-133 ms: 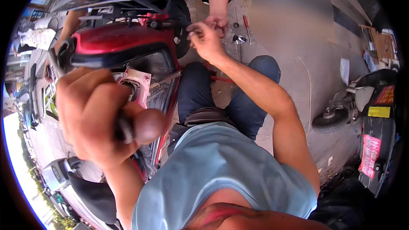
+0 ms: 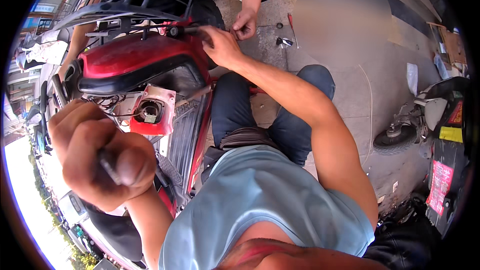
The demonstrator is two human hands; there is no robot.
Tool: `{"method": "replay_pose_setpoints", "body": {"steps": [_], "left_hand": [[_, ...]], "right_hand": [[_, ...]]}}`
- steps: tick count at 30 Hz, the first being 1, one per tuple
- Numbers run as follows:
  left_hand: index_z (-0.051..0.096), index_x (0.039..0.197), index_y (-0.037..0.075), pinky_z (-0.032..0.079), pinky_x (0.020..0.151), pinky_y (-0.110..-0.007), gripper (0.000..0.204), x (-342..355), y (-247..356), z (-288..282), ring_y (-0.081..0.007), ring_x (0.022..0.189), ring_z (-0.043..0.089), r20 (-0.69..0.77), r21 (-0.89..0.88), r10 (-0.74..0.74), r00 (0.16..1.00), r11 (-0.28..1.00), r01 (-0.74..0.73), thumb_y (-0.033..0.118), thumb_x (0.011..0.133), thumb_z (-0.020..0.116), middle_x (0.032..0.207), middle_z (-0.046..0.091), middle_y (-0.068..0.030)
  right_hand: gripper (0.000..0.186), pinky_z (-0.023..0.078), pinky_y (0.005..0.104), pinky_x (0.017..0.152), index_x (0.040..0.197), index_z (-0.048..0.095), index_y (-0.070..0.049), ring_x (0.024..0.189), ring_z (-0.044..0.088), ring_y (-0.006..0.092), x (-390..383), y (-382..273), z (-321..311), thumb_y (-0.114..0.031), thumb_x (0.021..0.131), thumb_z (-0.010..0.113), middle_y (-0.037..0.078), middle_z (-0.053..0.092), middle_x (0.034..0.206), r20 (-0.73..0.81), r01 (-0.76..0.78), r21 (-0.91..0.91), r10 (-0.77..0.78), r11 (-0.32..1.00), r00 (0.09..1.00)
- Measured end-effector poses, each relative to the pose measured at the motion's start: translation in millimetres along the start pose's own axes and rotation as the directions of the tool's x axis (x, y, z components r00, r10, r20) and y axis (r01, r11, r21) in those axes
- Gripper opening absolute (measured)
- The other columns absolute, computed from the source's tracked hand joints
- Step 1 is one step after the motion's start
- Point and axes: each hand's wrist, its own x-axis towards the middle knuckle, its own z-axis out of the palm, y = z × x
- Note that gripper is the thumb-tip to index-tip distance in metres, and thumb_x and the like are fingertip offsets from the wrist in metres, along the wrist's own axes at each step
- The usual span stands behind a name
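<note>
My left hand (image 2: pixel 102 155) is closed and raised close to the camera at the left. A short dark, thin piece (image 2: pixel 109 166) shows between its thumb and fingers; its kind I cannot make out. My right hand (image 2: pixel 220 46) reaches to the front of a red scooter (image 2: pixel 135 52), fingers bent together by a grey rod-like part (image 2: pixel 191 30). Whatever is in those fingertips is hidden. Just beyond, another person's hand (image 2: pixel 245 23) hangs with curled fingers. Below the scooter's black-edged front lies a red and white housing (image 2: pixel 154 111) with wires running from it.
A black wire basket (image 2: pixel 145 0) tops the scooter, and its ribbed footboard (image 2: pixel 182 122) lies left of my knees. On the pavement are a red screwdriver (image 2: pixel 293 29), a small black ring (image 2: pixel 279 25) and keys (image 2: pixel 284 42). Another scooter's wheel (image 2: pixel 396 139) stands at the right.
My right hand has moved left, away from the other person's hand, to the scooter's front. My left hand has shifted left and slightly down. The view has shifted a little.
</note>
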Motion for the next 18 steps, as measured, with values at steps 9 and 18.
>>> {"method": "replay_pose_setpoints", "body": {"steps": [9, 18], "left_hand": [[0.060, 0.079, -0.004, 0.050, 0.071, -0.042, 0.027, 12, 1, 9, -0.0303, 0.071, 0.057, 0.089, 0.059, -0.108, 0.990, 0.993, 0.103, 0.021, 0.074, 0.070, 0.080, 0.061, -0.0167], [0.061, 0.091, 0.002, 0.051, 0.064, -0.040, 0.021, 23, -1, 12, -0.0282, 0.065, 0.060, 0.157, 0.123, -0.044, 0.987, 0.992, 0.025, 0.021, 0.091, 0.071, 0.076, 0.062, -0.0115]], "right_hand": [[0.045, 0.056, 0.0447, 0.091, 0.122, 0.069, -0.010, 0.110, 0.067, 0.0395, 84, 12, 51, -0.018, 0.079, 0.082, 0.019, 0.071, 0.114, 0.158, 0.231, 0.031, -0.233, 0.973, 0.960], [0.039, 0.056, 0.0447, 0.085, 0.119, 0.077, -0.020, 0.103, 0.073, 0.0367, 108, 25, 67, -0.030, 0.082, 0.084, 0.016, 0.076, 0.113, 0.303, 0.145, -0.013, -0.134, 0.989, 0.944]]}}
